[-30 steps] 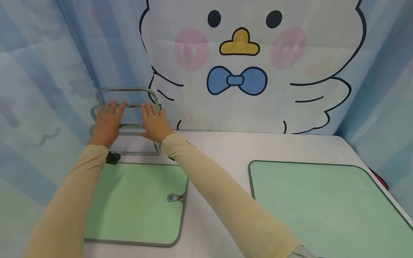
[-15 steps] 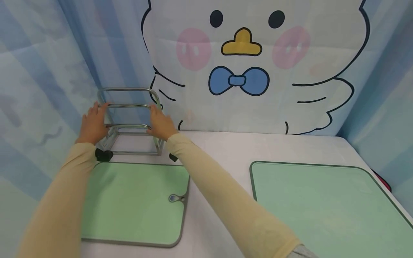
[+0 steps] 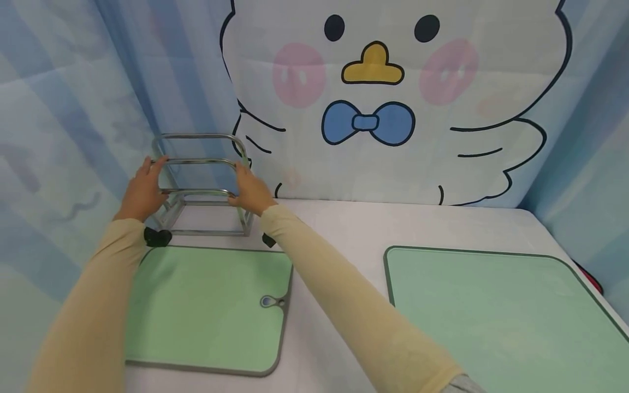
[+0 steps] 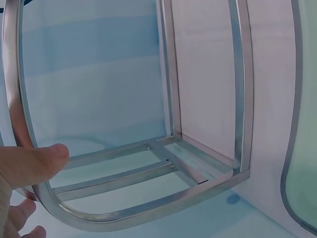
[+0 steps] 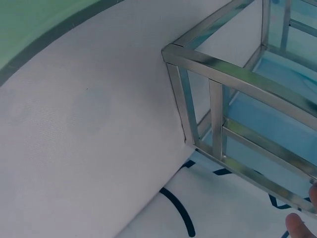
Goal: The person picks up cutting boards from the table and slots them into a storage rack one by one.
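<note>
A silver metal rack [image 3: 201,161] with several rounded bars stands upright at the table's back left, against the curtain. My left hand [image 3: 142,191] grips its left side. In the left wrist view, the thumb [image 4: 42,161] lies over a bar of the rack [image 4: 245,99], with fingertips behind that bar. On the opposite side my right hand [image 3: 253,191] holds the frame, its thumb by the middle bar and fingers by the one above. The right wrist view shows the rack's lower corner [image 5: 247,84], with only fingertips [image 5: 297,227] at the edge.
A green board [image 3: 206,305] with a grey rim lies in front of the rack, under the left forearm. Further right is a larger green board [image 3: 501,311]. Both are on the white table [image 3: 334,229]. A printed curtain [image 3: 363,174] encloses the back and sides.
From over the front bars, my hands have spread apart, the left to the rack's left side and the right to its right side. The rack looks unmoved on the table.
</note>
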A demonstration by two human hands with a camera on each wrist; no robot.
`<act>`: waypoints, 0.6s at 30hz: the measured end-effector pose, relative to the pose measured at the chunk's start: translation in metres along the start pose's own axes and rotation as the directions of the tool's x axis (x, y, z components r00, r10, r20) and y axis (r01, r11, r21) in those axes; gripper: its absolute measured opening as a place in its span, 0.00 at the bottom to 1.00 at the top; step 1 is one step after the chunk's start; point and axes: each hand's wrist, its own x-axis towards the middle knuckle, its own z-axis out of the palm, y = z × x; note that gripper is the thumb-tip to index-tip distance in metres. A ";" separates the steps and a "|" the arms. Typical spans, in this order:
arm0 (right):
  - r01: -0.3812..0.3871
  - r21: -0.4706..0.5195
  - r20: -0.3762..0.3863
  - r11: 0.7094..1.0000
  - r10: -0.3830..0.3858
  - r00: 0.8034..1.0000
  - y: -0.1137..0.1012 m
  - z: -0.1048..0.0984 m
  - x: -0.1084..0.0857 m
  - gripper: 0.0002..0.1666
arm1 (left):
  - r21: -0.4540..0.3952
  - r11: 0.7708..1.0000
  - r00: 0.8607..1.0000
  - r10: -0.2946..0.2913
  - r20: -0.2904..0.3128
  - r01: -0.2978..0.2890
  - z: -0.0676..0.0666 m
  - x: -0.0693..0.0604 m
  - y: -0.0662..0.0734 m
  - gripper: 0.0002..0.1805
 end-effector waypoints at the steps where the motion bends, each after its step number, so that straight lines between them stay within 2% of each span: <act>1: 0.003 -0.004 0.001 1.000 -0.003 1.000 0.001 -0.001 -0.001 0.53 | -0.003 1.000 1.000 0.003 0.004 -0.003 0.000 0.000 0.000 0.52; 10: -0.011 0.018 0.007 1.000 0.011 1.000 0.013 -0.013 -0.009 0.52 | -0.040 0.996 0.996 0.085 -0.006 -0.085 0.003 -0.001 0.003 0.48; 14: -0.009 0.076 -0.005 0.997 0.010 1.000 0.021 -0.016 -0.013 0.51 | -0.085 0.994 0.997 0.073 0.007 -0.072 0.006 0.000 0.004 0.49; 18: 0.002 0.112 -0.026 0.994 0.001 1.000 0.030 -0.018 -0.016 0.50 | -0.184 0.982 0.999 0.040 0.012 -0.037 0.011 -0.001 0.001 0.49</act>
